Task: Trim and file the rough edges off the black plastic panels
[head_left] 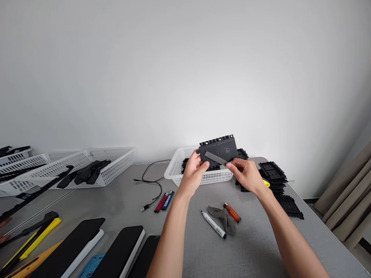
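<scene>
My left hand (194,172) grips the left end of a black plastic panel (218,148) and holds it tilted up. The panel has a toothed top edge and a small round mark near its right side. In my closed right hand (247,173) is a utility knife, its long grey blade (216,158) lying across the panel's lower face. A yellow end of the handle shows by my right wrist; my palm hides the rest. Behind and below the panel stands a white plastic basket (218,177) with black parts inside.
Black toothed panels (272,172) are stacked at the right. A marker (213,224), grey cloth (227,222) and orange lighter (232,212) lie in front. Leftward are a cable (160,187), two lighters, phones (121,247), yellow cutters (40,238), white baskets (116,170) and another person's fingers (5,229).
</scene>
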Available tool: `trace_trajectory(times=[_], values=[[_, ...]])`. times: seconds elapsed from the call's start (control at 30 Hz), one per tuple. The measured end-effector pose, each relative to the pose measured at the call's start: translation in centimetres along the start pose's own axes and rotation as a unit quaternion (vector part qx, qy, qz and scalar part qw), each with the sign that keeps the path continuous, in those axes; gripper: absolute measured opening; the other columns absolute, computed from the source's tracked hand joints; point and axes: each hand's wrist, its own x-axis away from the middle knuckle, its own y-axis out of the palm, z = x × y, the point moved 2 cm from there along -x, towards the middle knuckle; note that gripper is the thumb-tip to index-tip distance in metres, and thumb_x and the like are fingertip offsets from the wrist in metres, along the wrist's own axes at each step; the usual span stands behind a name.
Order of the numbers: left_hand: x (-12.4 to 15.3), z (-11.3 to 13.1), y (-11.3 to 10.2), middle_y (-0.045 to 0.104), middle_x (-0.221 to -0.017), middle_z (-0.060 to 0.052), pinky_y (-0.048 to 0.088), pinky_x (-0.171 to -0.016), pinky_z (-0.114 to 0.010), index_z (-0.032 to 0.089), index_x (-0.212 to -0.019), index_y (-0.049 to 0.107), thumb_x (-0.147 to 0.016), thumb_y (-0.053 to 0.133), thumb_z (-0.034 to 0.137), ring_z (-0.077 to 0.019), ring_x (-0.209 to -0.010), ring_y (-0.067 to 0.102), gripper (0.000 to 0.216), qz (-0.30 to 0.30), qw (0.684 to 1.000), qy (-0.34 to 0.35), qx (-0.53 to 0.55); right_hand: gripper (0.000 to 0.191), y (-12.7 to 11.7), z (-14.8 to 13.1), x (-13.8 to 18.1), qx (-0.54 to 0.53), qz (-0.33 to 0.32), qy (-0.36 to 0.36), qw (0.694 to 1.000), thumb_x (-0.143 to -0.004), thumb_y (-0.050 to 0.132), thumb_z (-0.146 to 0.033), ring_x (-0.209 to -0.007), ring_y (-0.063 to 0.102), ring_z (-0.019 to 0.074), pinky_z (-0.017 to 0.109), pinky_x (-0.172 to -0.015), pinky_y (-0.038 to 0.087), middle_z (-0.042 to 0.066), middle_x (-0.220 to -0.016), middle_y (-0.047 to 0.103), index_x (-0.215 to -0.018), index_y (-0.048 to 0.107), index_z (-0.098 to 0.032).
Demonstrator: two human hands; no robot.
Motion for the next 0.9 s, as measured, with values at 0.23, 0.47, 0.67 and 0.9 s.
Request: trace_trajectory(times=[0.23, 0.47, 0.67, 0.9], values=[[0.24, 0.54, 0.24, 0.062, -0.131, -0.012, 0.042, -0.106, -0.04, 0.022, -0.133, 0.052, -0.083, 0.065, 0.03, -0.0267, -0.126, 0.055, 0.052, -0.01, 1.0, -0.001, -0.015, 0.047, 0.71, 0.23, 0.12, -0.023, -0.013, 0.002, 1.0, -0.094, 0.045, -0.057, -0.051, 0.03, 0.0116, 0.026, -0.053, 0.024, -0.003, -0.054, 0.038, -0.065, 0.048, -0.021], [0.03, 0.39, -0.22, 0.066, -0.124, -0.012, 0.042, -0.107, -0.042, 0.019, -0.126, 0.056, -0.08, 0.066, 0.028, -0.0271, -0.125, 0.056, 0.048, 0.01, 1.0, -0.003, -0.007, 0.048, 0.4, 0.63, -0.11, -0.016, -0.015, -0.004, 1.0, -0.094, 0.045, -0.058, -0.052, 0.033, 0.012, 0.026, -0.054, 0.025, -0.002, -0.055, 0.043, -0.066, 0.053, -0.02], [0.07, 0.39, -0.02, 0.066, -0.125, -0.012, 0.043, -0.107, -0.041, 0.021, -0.125, 0.057, -0.08, 0.067, 0.029, -0.0267, -0.124, 0.057, 0.048, 0.002, 1.0, -0.007, 0.001, 0.047, 0.52, 0.49, -0.06, -0.023, -0.006, -0.001, 1.0, -0.093, 0.046, -0.058, -0.051, 0.032, 0.0117, 0.026, -0.053, 0.024, -0.002, -0.055, 0.043, -0.067, 0.056, -0.02], [0.11, 0.76, -0.46, 0.069, -0.119, -0.012, 0.041, -0.108, -0.042, 0.019, -0.122, 0.059, -0.077, 0.07, 0.03, -0.0273, -0.121, 0.059, 0.048, 0.029, 1.0, -0.005, -0.003, 0.049, 0.57, 0.6, -0.18, -0.007, -0.007, 0.0, 1.0, -0.093, 0.044, -0.06, -0.05, 0.034, 0.0125, 0.026, -0.053, 0.025, -0.001, -0.054, 0.044, -0.065, 0.055, -0.02]])
